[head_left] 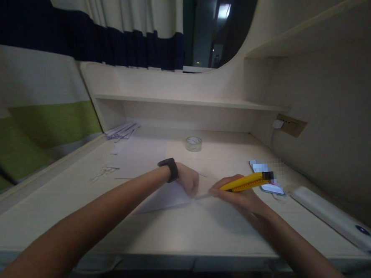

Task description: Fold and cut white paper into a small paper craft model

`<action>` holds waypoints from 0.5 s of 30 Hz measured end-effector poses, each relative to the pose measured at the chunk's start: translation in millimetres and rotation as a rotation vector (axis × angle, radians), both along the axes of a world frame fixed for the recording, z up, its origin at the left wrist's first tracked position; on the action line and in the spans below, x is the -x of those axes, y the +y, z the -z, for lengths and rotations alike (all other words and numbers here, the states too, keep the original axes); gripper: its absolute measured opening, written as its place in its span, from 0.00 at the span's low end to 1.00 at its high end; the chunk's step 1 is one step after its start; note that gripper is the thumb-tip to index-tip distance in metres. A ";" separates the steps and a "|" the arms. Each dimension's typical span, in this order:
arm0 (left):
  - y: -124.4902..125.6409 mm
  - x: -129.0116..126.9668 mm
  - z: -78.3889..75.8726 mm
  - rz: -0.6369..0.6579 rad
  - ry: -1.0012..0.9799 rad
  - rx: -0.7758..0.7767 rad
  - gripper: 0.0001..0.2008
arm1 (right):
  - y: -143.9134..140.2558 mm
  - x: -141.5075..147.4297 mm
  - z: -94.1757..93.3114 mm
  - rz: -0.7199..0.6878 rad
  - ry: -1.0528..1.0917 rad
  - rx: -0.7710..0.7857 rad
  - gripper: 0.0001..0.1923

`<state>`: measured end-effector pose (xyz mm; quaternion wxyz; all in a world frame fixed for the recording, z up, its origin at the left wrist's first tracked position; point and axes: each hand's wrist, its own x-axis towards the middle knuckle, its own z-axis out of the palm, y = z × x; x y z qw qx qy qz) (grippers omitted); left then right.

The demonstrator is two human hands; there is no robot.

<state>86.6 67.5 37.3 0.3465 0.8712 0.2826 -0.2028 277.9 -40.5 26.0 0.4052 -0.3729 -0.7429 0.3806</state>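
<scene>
The right hand is wrapped around a yellow plastic utility knife with a black end cap, its fingers closed tight on the handle. The knife lies nearly level, with the black cap pointing right and the blade end pointing left toward the other hand; the blade tip itself is too dim to make out. The left hand, with a black band on its wrist, presses down on a white sheet of paper lying flat on the pale wooden tabletop. Its fingers are curled down onto the sheet, holding nothing, and sit just beside the knife's front end.

Behind the hands, near the back of the tabletop, stands a clear roll of adhesive tape. To the far left lie thin paper strips in a loose pile, and a few more scraps rest nearer the front. To the right of the knife lies a phone with a lit screen, and beyond it a long white bar-shaped device lies along the tabletop's right edge. A white plug sits in a wall socket above.
</scene>
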 end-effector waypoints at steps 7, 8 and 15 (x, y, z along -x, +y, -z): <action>1.6 3.6 -0.5 0.069 -0.006 -0.019 0.12 | 1.2 -0.2 -1.6 -0.008 -0.030 -0.013 0.07; 1.7 4.2 -0.5 0.070 -0.010 -0.028 0.12 | 1.3 -0.5 -1.1 -0.011 -0.034 -0.016 0.07; -2.0 5.4 -2.4 0.034 -0.007 -0.048 0.12 | -0.1 0.3 -2.9 0.006 -0.032 -0.039 0.08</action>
